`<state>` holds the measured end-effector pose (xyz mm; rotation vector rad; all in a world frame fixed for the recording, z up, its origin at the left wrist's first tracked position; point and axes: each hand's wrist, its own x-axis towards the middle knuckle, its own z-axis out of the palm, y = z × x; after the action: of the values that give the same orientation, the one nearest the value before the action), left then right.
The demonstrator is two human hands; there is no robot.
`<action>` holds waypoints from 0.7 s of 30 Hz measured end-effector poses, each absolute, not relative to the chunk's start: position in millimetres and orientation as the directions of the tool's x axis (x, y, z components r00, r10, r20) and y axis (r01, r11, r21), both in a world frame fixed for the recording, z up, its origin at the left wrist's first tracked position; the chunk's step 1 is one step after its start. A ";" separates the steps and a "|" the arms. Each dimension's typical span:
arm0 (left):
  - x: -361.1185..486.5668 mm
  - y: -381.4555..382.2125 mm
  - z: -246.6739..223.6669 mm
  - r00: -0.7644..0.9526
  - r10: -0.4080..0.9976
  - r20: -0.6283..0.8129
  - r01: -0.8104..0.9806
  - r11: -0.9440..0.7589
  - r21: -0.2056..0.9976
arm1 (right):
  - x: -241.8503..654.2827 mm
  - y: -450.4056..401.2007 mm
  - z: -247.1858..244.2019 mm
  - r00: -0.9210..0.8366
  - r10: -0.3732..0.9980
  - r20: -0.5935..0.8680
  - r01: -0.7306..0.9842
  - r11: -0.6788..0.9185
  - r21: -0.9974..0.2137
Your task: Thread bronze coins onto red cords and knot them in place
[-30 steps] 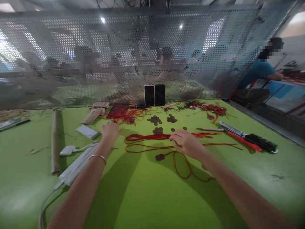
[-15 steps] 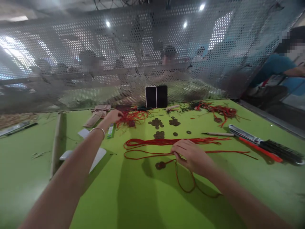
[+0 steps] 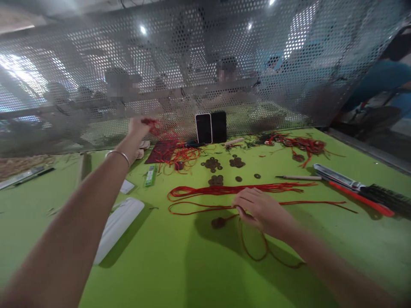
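Note:
My left hand (image 3: 140,126), a bangle on its wrist, is raised above the far left of the green table (image 3: 154,256). Its fingers are closed on a blurred bunch of red thread (image 3: 154,127). Low over the table, my right hand (image 3: 257,209) pinches a thin red cord (image 3: 253,258) whose loop hangs below the fingers. A round coin-like piece (image 3: 218,222) lies left of this hand, at the end of the cord. Just beyond are a single looped red cord (image 3: 189,212) and a bundle of red cords (image 3: 205,190).
Several piles of dark coins (image 3: 212,164) sit mid-table. Loose red threads (image 3: 186,156) lie behind them to the left. A utility knife (image 3: 338,177) and a brush (image 3: 390,199) are at right. Two phones (image 3: 204,128) lean against the perforated metal screen (image 3: 180,85). A white case (image 3: 120,229) lies left.
My left hand has lifted away from the red thread pile, up and to the left, carrying a bunch of thread. My right hand has stayed nearly in place, still pinching the cord.

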<state>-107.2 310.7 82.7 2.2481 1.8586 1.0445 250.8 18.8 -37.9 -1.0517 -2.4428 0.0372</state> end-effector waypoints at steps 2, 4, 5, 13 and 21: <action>-101.8 309.0 56.7 0.099 0.926 0.365 0.853 -0.268 0.448 | 250.0 19.1 -40.5 -0.596 0.688 0.414 0.680 0.707 -0.194; -93.7 306.3 39.7 0.175 0.947 0.268 0.846 -0.284 0.451 | 249.5 19.2 -43.2 -0.603 0.683 0.412 0.677 0.711 -0.190; -90.2 304.4 35.5 0.224 0.951 0.214 0.841 -0.299 0.451 | 249.4 19.2 -44.2 -0.603 0.683 0.412 0.675 0.713 -0.192; -123.0 285.7 38.9 0.363 0.923 -0.128 0.890 -0.303 0.341 | 252.4 19.5 -43.7 -0.617 0.675 0.406 0.663 0.723 -0.194; -151.7 275.1 -14.9 0.154 0.985 -0.075 0.988 -0.155 -0.018 | 250.8 18.4 -41.1 -0.610 0.686 0.397 0.675 0.712 -0.195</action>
<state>-151.7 275.1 -14.9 2.3590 2.0183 -0.1071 250.8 18.4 -41.1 -1.0454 -2.4724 0.0353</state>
